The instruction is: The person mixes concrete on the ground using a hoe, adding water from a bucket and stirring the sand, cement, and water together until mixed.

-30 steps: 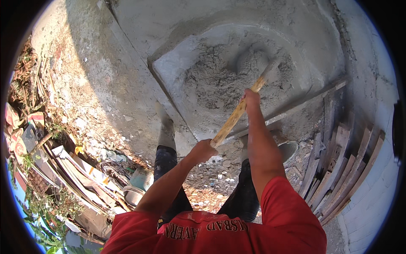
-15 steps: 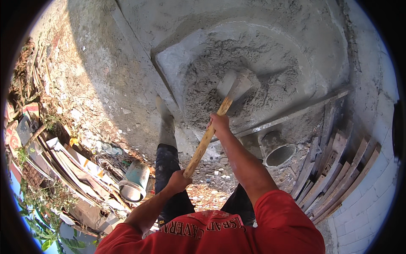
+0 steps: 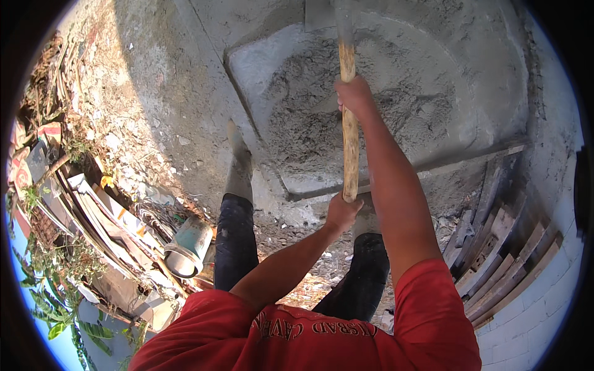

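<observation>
I stand over a flat pile of wet grey mortar (image 3: 383,105) spread on the ground. A long wooden tool handle (image 3: 349,139) runs straight up the middle of the view, its grey metal blade (image 3: 322,12) at the top edge. My right hand (image 3: 354,96) grips the handle high up, over the mortar. My left hand (image 3: 341,211) grips the handle's lower end, close to my body. My legs in dark trousers and mortar-caked boots (image 3: 238,164) stand at the pile's near edge.
A stack of wooden planks (image 3: 501,247) lies at the right beside a white block wall (image 3: 544,309). At the left are a pale bucket on its side (image 3: 185,247), boards, rubble and green plants (image 3: 55,297). A long board (image 3: 470,154) edges the mortar.
The tool has swung from slanting right to pointing straight ahead, its blade now at the top edge. My right hand has moved up with the handle; the view has shifted slightly.
</observation>
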### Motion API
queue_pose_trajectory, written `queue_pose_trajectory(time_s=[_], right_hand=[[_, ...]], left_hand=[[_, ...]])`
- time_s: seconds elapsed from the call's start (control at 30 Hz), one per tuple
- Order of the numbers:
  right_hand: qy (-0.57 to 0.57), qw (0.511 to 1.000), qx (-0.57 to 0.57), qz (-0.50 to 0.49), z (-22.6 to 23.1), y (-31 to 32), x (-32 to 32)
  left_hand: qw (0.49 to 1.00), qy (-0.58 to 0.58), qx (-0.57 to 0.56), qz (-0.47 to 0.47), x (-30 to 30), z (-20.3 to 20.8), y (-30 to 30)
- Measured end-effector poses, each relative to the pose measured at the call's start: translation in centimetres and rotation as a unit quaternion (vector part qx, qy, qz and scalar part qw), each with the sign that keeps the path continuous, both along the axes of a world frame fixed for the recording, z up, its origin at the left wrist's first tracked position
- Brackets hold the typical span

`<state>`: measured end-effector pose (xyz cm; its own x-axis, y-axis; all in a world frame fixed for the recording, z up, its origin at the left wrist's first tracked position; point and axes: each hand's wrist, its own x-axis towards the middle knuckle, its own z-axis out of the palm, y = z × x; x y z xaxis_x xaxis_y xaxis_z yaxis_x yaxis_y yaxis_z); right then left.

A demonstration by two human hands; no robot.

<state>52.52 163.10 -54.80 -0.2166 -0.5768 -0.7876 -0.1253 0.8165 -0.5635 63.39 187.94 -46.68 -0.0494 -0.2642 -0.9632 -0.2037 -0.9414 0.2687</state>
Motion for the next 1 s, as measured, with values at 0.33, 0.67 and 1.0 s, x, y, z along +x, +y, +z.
queue_pose_trajectory(time_s=[0.33,0.67,1.0], right_hand=[[-0.039,0.945,0.035,-0.323,14.4,19.5,7.9],[-0.217,0.744,0.264,-0.574,15.1,29.1,23.2],[-0.329,0.552,0.168,-0.747,1.8,21.2,34.7]], left_hand=[[0.946,0.042,0.042,-0.318,18.1,11.3,12.0],[0.795,0.016,0.172,-0.582,31.4,29.5,-11.3],[0.483,-0.052,0.020,-0.874,27.5,19.2,-31.6]])
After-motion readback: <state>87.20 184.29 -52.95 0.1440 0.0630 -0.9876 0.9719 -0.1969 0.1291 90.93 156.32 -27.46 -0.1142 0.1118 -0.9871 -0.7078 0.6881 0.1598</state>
